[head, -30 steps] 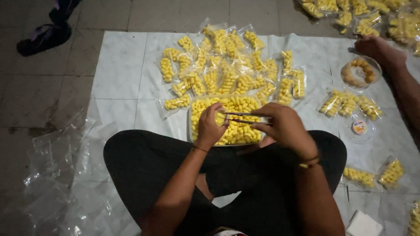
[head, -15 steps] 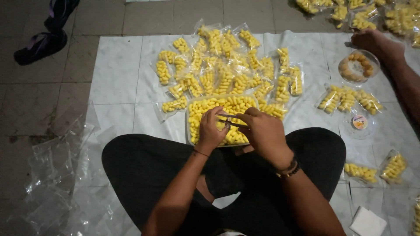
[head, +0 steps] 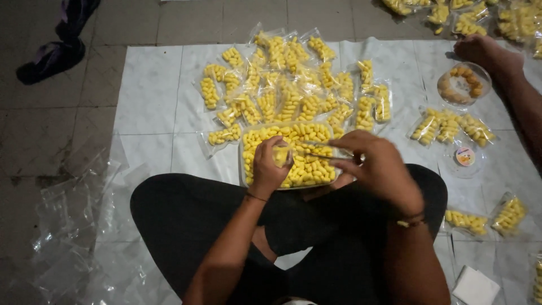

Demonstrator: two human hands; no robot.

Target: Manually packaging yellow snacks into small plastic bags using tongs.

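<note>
I sit cross-legged on the floor with a clear tray (head: 244,169) of small yellow snack pieces in front of my knees. My left hand (head: 267,166) holds a small clear bag with yellow pieces in it over the tray. My right hand (head: 378,166) grips thin metal tongs (head: 319,151) whose tips point left toward the bag. A pile of filled clear bags (head: 293,85) of the same yellow pieces lies on the white sheet (head: 149,96) just beyond the tray.
Another person's foot (head: 485,53) rests at the top right beside a round clear container (head: 464,85) of brownish pieces. More filled bags (head: 451,129) lie right. Empty clear bags (head: 73,214) are heaped on the left. A dark sandal (head: 52,57) lies far left.
My right hand has drawn back to the right with the tongs after closing in on the bag half a second ago. My left hand stays over the tray.
</note>
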